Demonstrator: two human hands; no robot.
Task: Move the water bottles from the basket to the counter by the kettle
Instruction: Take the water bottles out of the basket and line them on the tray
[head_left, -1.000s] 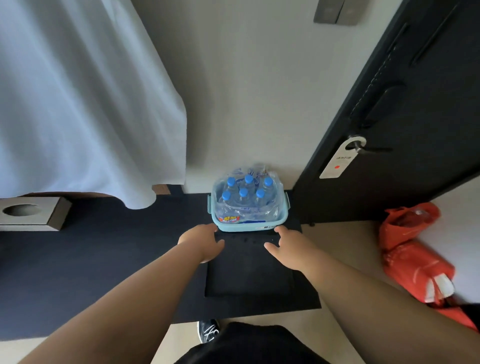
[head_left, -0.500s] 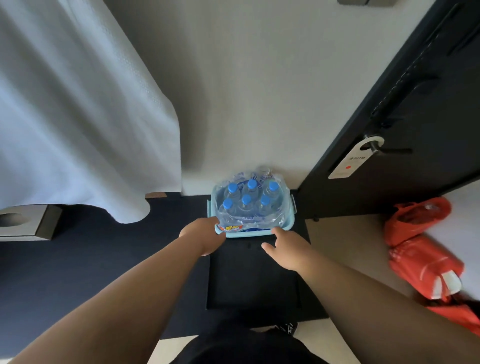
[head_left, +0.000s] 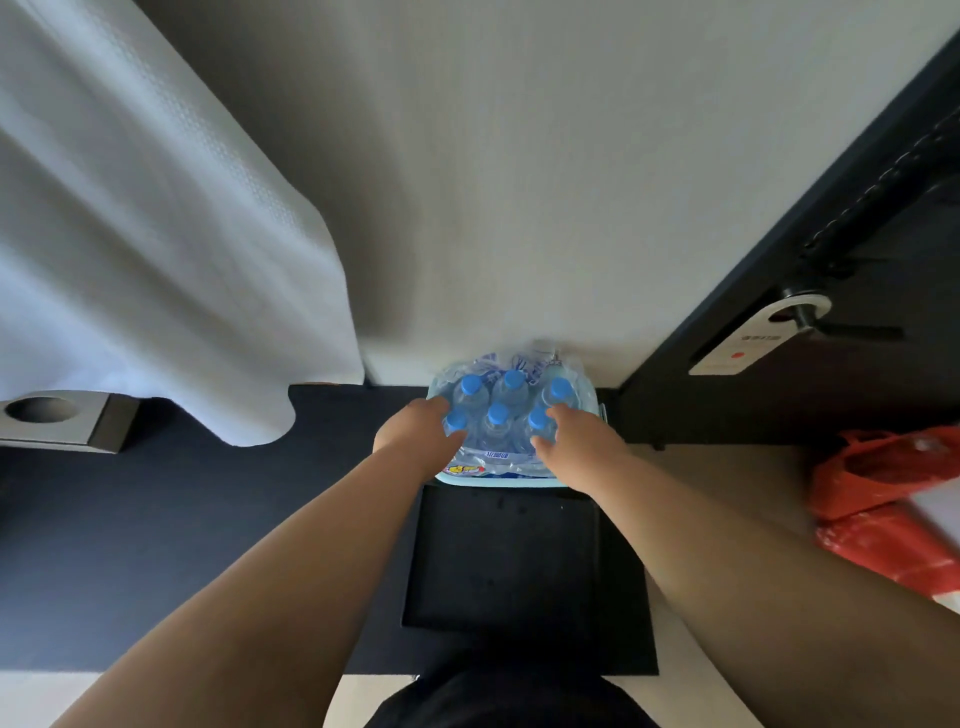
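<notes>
Six clear plastic water bottles with blue caps (head_left: 511, 415), shrink-wrapped together, stand upright in the pale blue plastic basket (head_left: 498, 482) on the dark floor (head_left: 208, 519) against the wall (head_left: 519, 208). The left hand (head_left: 418, 436) curls round the pack's left side, and the right hand (head_left: 579, 441) clasps its right.

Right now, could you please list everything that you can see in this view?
water bottles: six, clear with blue caps, shrink-wrapped, in the basket
basket: one, light blue, against the wall
cloth: one, white, hanging at left
box: one, grey with a round hole, far left
mat: one, black, in front of the basket
door: one, black, at right
door hanger: one, white with a red dot, on the handle
plastic bags: count unclear, red, far right
left hand: one, bare, touching the bottles' left side
right hand: one, bare, touching the bottles' right side
</notes>
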